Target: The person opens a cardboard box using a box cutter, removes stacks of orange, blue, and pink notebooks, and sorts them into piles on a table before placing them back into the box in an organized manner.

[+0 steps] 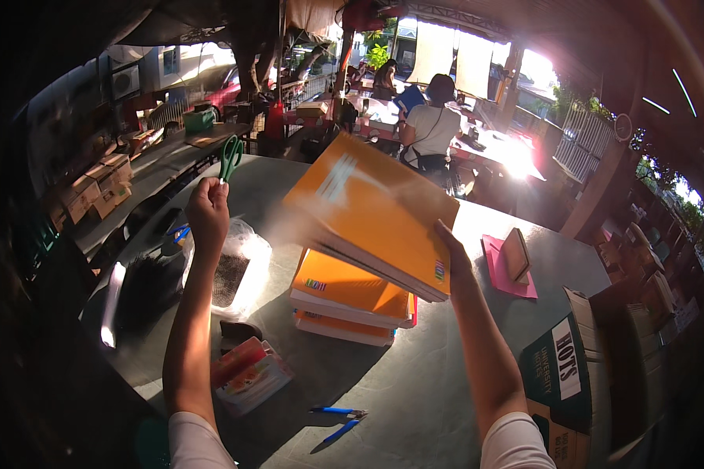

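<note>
Raised at the left, my left hand [209, 209] is closed around the blade end of green-handled scissors [230, 159], whose finger loops point up. My right hand [460, 258] grips the right edge of some orange notebooks [375, 207], tilted and slightly blurred. How many are in this bundle I cannot tell. Right beneath them, a stack of similar orange notebooks [340, 289] rests on the grey table [438, 367]. Near the front edge lie blue-handled nippers [340, 422] with their handles apart.
Left of the stack are a clear plastic bag [252, 262] with dark contents and a clear container [254, 379] with red parts. A pink notebook [499, 270] lies at the right under a brown block-like item [516, 254]. A cardboard box [567, 352] stands nearer. Beyond, a person [434, 129] sits.
</note>
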`<move>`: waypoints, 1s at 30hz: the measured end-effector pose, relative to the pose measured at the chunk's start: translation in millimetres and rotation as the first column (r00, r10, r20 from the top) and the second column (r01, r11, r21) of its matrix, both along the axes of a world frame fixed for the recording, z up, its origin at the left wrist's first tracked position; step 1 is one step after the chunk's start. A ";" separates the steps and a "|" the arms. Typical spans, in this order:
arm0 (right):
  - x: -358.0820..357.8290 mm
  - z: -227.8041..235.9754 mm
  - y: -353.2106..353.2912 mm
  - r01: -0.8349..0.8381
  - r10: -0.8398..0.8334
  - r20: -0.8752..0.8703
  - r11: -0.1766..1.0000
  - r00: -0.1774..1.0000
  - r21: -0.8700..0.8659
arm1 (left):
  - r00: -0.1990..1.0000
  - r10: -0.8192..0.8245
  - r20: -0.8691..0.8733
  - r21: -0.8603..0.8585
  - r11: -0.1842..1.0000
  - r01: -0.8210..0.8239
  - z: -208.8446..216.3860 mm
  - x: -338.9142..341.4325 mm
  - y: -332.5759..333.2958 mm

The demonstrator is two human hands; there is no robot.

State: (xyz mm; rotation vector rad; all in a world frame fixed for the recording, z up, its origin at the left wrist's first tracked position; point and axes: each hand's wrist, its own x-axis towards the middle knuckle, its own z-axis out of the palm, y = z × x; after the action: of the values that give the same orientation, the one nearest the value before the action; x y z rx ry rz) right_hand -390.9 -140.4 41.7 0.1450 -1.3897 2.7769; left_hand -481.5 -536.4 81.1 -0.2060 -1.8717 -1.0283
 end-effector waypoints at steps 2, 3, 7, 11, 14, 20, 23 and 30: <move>-3.2 -17.1 -5.2 -0.003 -0.019 0.165 0.992 0.986 0.128 | 0.997 -0.072 -0.017 -0.015 0.997 0.072 28.7 28.1 22.7; -5.6 -17.8 -3.3 -0.067 0.048 0.147 0.990 0.988 0.124 | 0.993 -0.088 -0.082 -0.112 0.991 0.079 36.5 38.1 38.3; -18.3 -29.7 22.7 -0.121 0.074 0.259 0.978 0.963 0.170 | 0.948 -0.318 0.004 -0.419 0.860 0.290 24.0 49.1 120.7; 6.5 17.7 8.6 -0.078 -0.365 0.361 0.602 0.858 0.795 | 0.978 -0.164 0.128 -0.751 0.628 0.203 -40.1 27.2 159.5; 45.0 91.1 48.5 -0.086 -0.399 0.150 0.174 0.905 0.981 | 0.978 -0.192 0.083 -0.672 0.714 0.197 -15.8 47.8 171.5; 251.0 188.1 148.7 0.158 -0.501 -0.037 0.201 0.865 0.967 | -0.308 -0.949 0.069 0.338 -0.268 0.902 89.4 305.8 226.5; 337.9 173.4 180.3 0.192 -0.589 0.025 0.303 0.808 0.933 | -0.904 -0.407 -0.126 0.315 -0.881 0.353 107.2 368.0 222.7; 487.8 79.8 276.1 -0.009 -0.754 0.344 0.409 0.560 0.912 | -0.926 -0.286 -0.245 0.579 -0.810 0.096 112.8 441.1 279.2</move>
State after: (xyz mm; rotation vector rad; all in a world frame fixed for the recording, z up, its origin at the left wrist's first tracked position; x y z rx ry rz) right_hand 96.9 135.7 121.5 -1.2994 -2.3918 1.4124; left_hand -40.4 -257.3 193.9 1.2437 0.1649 1.5108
